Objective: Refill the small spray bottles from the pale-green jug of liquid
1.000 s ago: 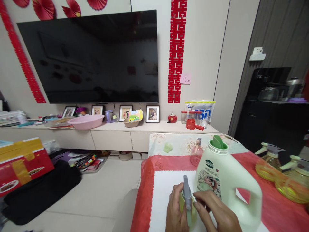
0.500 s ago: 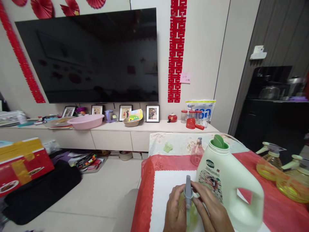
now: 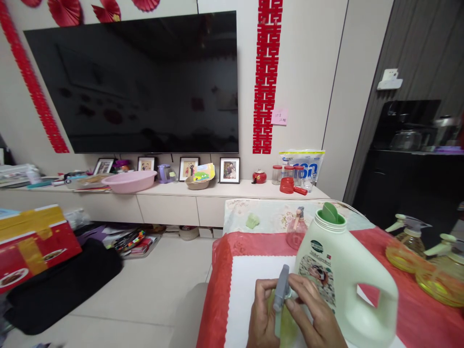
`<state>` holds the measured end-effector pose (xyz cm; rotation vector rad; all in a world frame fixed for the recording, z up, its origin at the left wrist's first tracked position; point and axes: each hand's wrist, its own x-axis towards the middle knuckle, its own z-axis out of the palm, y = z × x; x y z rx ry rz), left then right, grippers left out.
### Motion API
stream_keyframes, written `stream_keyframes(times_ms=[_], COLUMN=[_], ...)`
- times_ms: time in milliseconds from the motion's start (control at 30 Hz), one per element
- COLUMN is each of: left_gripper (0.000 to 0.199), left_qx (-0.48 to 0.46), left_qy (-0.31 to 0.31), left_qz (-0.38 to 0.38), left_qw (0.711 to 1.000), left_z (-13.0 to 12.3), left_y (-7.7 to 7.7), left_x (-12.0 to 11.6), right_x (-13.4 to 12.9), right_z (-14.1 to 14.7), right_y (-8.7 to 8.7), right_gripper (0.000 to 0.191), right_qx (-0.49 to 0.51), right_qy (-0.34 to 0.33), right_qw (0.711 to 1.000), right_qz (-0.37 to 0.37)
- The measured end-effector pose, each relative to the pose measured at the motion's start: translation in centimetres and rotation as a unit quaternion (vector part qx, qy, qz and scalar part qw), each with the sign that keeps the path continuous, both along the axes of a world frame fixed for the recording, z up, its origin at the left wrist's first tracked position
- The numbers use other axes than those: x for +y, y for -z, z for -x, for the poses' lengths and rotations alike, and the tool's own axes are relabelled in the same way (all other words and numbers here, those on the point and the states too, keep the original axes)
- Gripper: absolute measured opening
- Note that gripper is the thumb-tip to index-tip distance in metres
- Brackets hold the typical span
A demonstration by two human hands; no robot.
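Observation:
A spray bottle (image 3: 288, 328) with yellowish liquid stands between my hands, its grey spray head (image 3: 282, 287) on top. My left hand (image 3: 261, 314) is closed around the bottle's left side near the neck. The fingers of my right hand (image 3: 315, 309) pinch the collar under the spray head from the right. Just beyond my right hand is a big pale green jug (image 3: 369, 270) with a handle and a printed label. Its mouth is uncapped, with a green spout (image 3: 329, 213) inside. The lower part of the spray bottle is partly hidden by my hands.
A pink spray bottle (image 3: 296, 234) stands behind the jug, and a light green crumpled object (image 3: 253, 221) lies farther back. Two spray bottles with yellow liquid (image 3: 404, 251) are at right. A white sheet (image 3: 241, 290) covers part of the red tablecloth (image 3: 217, 285). Floor lies left of the table.
The grey spray head has turned, its front end swinging slightly left. My fingers have shifted a little around the collar. The jug and other bottles stay in place.

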<state>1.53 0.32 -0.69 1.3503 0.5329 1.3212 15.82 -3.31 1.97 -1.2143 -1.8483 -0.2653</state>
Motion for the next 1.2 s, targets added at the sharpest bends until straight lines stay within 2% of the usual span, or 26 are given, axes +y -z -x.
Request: stream_keyframes(times_ms=[133, 367, 500, 633, 833, 1000, 1100, 1200], left_gripper=[0.040, 0.038, 0.035, 0.033, 0.037, 0.037, 0.037, 0.037], left_qx=[-0.007, -0.058, -0.056, -0.050, -0.043, -0.063, -0.047, -0.022], left_qy=[0.012, 0.027, 0.023, 0.024, -0.018, -0.014, -0.010, -0.012], left_qz=[-0.005, 0.036, 0.040, 0.050, 0.023, 0.006, 0.013, 0.025], left_qw=[1.000, 0.997, 0.997, 0.997, 0.999, 0.998, 0.999, 0.999], left_z=[0.0, -0.1, 0.0, 0.0, -0.2, -0.3, -0.2, 0.0], left_y=[0.1, 0.4, 0.2, 0.3, 0.4, 0.0, -0.4, -0.6], left_x=[0.0, 0.1, 0.2, 0.1, -0.2, -0.3, -0.3, -0.3], right_x=[-0.1, -0.1, -0.3, -0.2, 0.0, -0.1, -0.1, -0.1], right_z=[0.1, 0.4, 0.5, 0.4, 0.4, 0.6, 0.6, 0.5], right_y=[0.3, 0.9, 0.3, 0.1, 0.4, 0.6, 0.7, 0.8], right_gripper=[0.026, 0.024, 0.027, 0.031, 0.027, 0.027, 0.029, 0.032], right_qx=[0.022, 0.069, 0.053, -0.004, 0.005, 0.044, 0.047, 0.036], right_qy=[-0.004, 0.004, 0.001, 0.006, 0.017, 0.036, 0.017, -0.020], right_qw=[1.000, 0.998, 0.999, 1.000, 1.000, 0.998, 0.999, 0.999], right_qz=[-0.003, 0.010, -0.004, 0.007, -0.021, -0.022, -0.017, 0.023])
